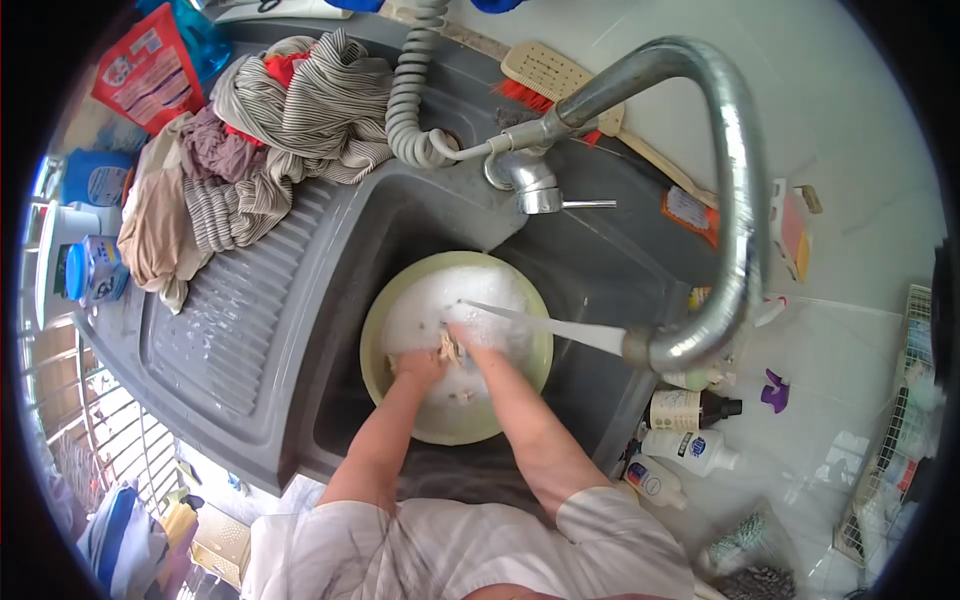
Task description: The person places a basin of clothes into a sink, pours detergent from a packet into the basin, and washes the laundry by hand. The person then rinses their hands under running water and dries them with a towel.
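A pale yellow-green basin [374, 390] stands in the grey sink, filled with white suds [480, 291]. My left hand [420, 367] is at the basin's left, its fingers closed on a beige cloth [450, 347] that pokes out of the foam. Close beside it, my right hand [472, 338] touches the cloth from the right; foam covers its fingers, so their grip is hidden. Water streams from the metal faucet [738, 200] into the suds just beyond both hands. Most of the cloth is under the foam.
A heap of striped and beige clothes [300, 110] lies on the ribbed drainboard [225, 320] at left. The faucet lever [590, 204] is behind the basin. Brushes [560, 75] lie along the back edge. Several bottles [688, 450] stand at right, and detergent containers [98, 272] at far left.
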Demonstrator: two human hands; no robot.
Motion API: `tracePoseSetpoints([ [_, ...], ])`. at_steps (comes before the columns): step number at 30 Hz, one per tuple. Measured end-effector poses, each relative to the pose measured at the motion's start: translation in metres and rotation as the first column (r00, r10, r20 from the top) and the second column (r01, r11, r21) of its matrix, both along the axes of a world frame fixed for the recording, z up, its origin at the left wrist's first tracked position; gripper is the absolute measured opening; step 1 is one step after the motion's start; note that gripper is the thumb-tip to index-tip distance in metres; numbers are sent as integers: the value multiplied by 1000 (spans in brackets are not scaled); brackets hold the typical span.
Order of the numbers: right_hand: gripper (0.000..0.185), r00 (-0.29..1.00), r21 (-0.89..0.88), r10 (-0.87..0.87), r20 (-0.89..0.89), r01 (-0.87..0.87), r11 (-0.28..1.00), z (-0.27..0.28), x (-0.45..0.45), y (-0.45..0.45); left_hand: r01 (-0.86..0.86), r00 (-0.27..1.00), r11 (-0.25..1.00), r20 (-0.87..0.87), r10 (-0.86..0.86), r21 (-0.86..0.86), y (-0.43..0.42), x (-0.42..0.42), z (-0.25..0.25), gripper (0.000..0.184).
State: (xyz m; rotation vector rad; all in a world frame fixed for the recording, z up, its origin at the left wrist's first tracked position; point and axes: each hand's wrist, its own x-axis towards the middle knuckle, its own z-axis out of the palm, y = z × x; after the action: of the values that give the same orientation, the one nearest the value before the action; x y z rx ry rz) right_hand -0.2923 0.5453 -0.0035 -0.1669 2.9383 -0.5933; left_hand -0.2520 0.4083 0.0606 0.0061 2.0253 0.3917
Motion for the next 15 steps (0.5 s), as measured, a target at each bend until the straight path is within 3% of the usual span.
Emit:
tracePoseSetpoints([
  [1,37,1000,-8,3,-13,-3,1000,19,-20,7,-29,972,999,-232,36,34,-9,6,0,45],
  [3,43,964,49,238,121,-245,968,51,-57,17,-31,962,999,-270,33,9,-25,5,-10,44],
  [4,43,967,35,232,103,-236,971,59,-57,20,-32,957,999,-288,29,-5,-32,4,-15,43],
  [6,46,985,-165,11,174,18,986,72,-44,25,-107,958,994,-271,97,-23,-38,5,-26,44],
  [8,43,973,-149,35,227,-1,989,110,-22,26,-183,951,983,-257,171,-24,-37,0,-10,46],
  [10,32,991,-346,114,68,-84,934,138,12,28,-262,929,965,-266,259,22,-33,-8,49,41],
  [13,30,972,-204,229,47,-215,955,148,34,28,-110,953,992,-277,124,64,-32,-25,103,43],
  [15,28,978,-268,199,69,-174,948,141,16,17,8,949,999,-316,2,31,-18,-41,118,43],
])
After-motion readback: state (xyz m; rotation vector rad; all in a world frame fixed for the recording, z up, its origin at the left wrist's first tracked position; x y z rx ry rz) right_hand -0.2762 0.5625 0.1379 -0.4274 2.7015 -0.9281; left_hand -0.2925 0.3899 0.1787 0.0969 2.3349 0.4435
